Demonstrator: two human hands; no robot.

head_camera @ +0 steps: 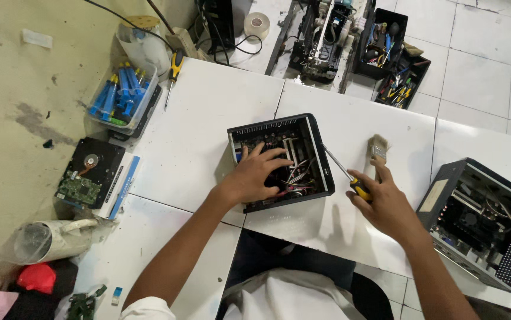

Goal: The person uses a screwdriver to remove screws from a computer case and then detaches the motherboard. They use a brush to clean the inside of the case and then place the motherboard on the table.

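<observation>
I sit at a big white table (208,118). In the middle of it sits a small black computer box (280,160) with its top off. Another open box (480,222) sits far to the right.

My left hand (255,175) is spread open inside the middle box, fingers resting on the parts and wires. It grips nothing. I think it should press down gently, so the box does not slide, and keep off the thin wires (297,175).

My right hand (385,204) is closed around a screwdriver (347,176) with a yellow and black handle. Its tip points left and touches the right wall of the box. I should hold it straight and turn slowly, so it does not slip.

A small brush (378,151) lies just behind my right hand.
</observation>
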